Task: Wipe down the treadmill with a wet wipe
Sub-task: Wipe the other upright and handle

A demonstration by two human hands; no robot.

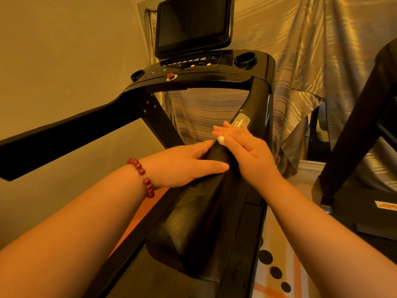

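Observation:
The black treadmill [206, 78] fills the view, its right handrail [193, 222] running toward me. My right hand [247, 151] lies flat on the upper part of that rail, pressing a small white wet wipe [221, 140] against it; only a bunched corner of the wipe shows under the fingers. My left hand [189, 164], with a red bead bracelet on the wrist, rests on the rail just beside it, fingers straight along the inner side and thumb across the top.
The console carries a dark screen [193, 24], a red stop button [171, 75] and two cup holders [246, 59]. The left handrail [64, 136] crosses at the left. A shiny draped cloth [300, 61] hangs behind. A second black machine [365, 147] stands at the right.

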